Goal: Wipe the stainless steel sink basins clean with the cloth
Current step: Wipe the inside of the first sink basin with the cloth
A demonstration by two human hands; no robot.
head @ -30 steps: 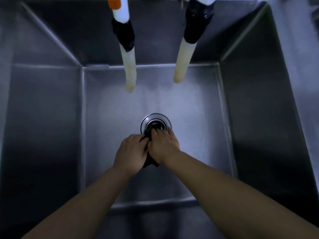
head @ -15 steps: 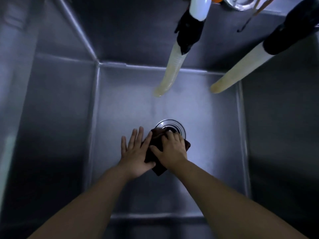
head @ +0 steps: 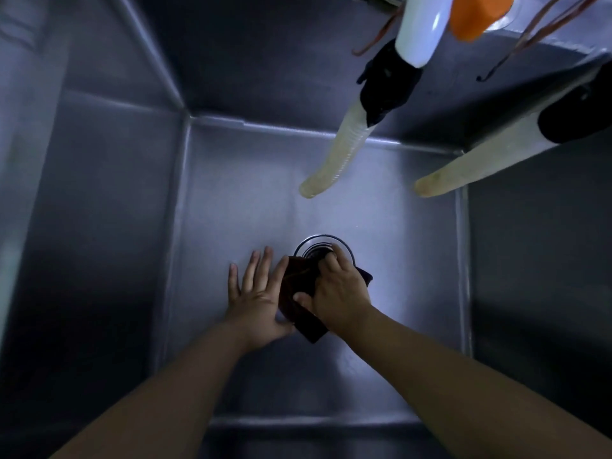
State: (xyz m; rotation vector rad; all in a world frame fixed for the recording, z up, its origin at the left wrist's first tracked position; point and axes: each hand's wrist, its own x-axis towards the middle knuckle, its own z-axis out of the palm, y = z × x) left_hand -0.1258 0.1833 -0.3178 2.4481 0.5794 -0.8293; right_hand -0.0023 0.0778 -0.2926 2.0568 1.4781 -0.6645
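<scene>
Stainless steel surrounds our hands on every side: we reach down into a deep basin, both forearms stretched to its floor. Our right hand has its fingers curled over a dark cloth and presses it down against the floor, the thumb pinning the cloth's near edge. The fingertips of that hand reach onto the near rim of the drain, and the cloth's far edge lies at that same rim. A corner of the cloth pokes out beyond the right hand on its outer side, another sticks out below the wrist.

Just to the left of that grip our left hand lies flat on the floor with its fingers straight and spread, holding nothing; its index finger and thumb side touch the cloth's left edge.

Beyond the right hand, past the drain, two pale hoses hang into the basin, the left hose and the right hose, each with a black wrap higher up. Their open ends hang above the floor, well apart from the cloth. Above the left hose we see a white pipe with an orange part beside it.
</scene>
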